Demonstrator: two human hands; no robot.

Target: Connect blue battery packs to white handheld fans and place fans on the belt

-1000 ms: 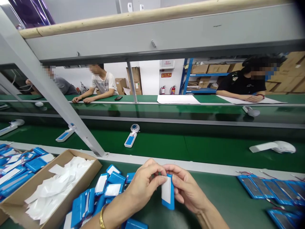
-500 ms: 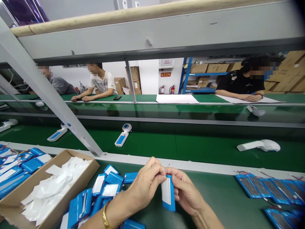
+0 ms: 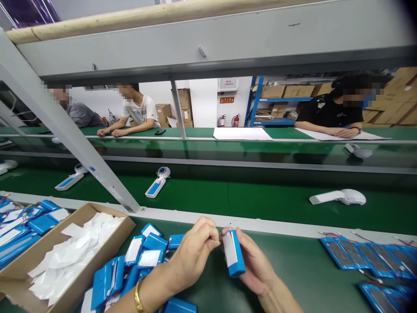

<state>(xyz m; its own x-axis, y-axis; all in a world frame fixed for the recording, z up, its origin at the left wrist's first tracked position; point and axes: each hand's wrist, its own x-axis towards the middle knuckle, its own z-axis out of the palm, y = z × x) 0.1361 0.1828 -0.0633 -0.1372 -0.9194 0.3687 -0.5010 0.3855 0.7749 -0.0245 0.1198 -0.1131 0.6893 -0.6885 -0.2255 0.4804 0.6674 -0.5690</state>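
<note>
My right hand (image 3: 256, 265) is closed round a blue battery pack (image 3: 239, 266) with a white strip on its face. The pack is held tilted above the green bench. Just left of its top edge, my left hand (image 3: 197, 250) has its thumb and fingers pinched together, with a small gap to the pack. Whatever is in that pinch, if anything, is hidden. Beside my left forearm lies a loose heap of blue battery packs (image 3: 151, 259), some with white patches.
A cardboard box (image 3: 125, 230) of white paper strips stands at left, more blue packs (image 3: 42, 226) beyond it. Rows of wired packs (image 3: 368, 256) lie at right. White round-headed devices (image 3: 156, 184) rest on the green belt (image 3: 254, 195). A slanted post (image 3: 94, 169) stands at left. People sit opposite.
My left hand has drawn slightly left, away from the pack. The pack has turned and tilted in my right hand. Devices on the near belt have shifted left.
</note>
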